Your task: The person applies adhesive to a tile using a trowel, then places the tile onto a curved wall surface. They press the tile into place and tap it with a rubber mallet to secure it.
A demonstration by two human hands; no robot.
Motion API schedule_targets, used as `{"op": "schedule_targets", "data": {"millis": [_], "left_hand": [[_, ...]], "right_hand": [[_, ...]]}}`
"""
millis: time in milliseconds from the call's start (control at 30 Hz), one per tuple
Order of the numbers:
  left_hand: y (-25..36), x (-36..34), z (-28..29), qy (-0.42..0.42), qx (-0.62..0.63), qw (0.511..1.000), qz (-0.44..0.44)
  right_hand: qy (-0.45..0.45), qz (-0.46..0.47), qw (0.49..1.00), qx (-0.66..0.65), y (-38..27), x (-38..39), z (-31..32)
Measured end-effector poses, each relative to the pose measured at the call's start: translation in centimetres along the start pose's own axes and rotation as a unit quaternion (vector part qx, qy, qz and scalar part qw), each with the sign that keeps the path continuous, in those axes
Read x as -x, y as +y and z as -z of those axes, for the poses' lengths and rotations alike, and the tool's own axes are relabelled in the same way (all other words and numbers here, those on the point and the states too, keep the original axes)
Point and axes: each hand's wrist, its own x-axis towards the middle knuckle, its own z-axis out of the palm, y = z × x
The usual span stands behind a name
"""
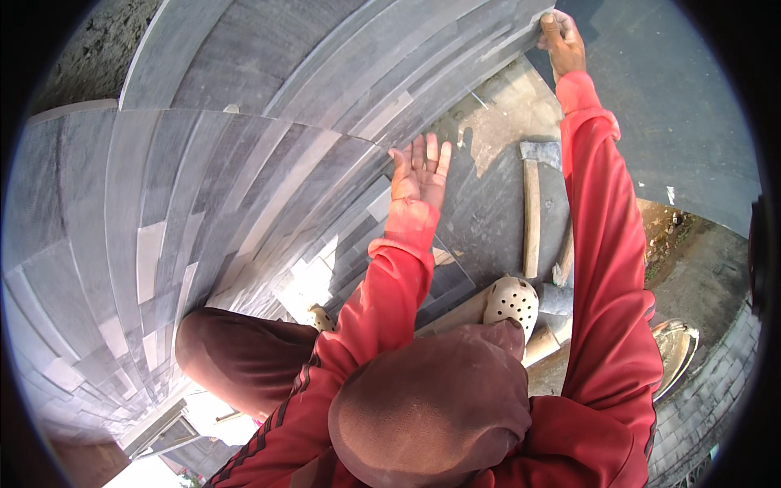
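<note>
Left hand (419,171) flat, open grip, on slab (488,195); right hand (561,41) grips wall (244,163) edge; hammer (531,207) between.

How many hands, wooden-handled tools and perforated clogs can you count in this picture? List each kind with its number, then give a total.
Hands: 2, left hand flat against the grey stone-clad wall, right hand gripping its top edge
Wooden-handled tools: 2, hammer, second handle
Cream perforated clogs: 2
Total: 6
</note>
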Motion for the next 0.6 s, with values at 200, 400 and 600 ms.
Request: {"op": "schedule_targets", "data": {"millis": [200,400,600], "left_hand": [[-0.6,-0.5,0.0,-0.016,-0.046,0.999,-0.007],[-0.3,-1.5,-0.8,-0.051,-0.087,0.995,-0.020],[-0.8,-0.5,-1.0,-0.037,-0.072,0.997,-0.009]], "right_hand": [[0.010,-0.010,0.999,-0.039,1.9,-0.2,0.3],[0.031,0.040,0.998,0.033,-1.6,-0.8,-1.5],[0.019,-0.007,0.999,0.035,-2.4,-0.8,0.6]]}}
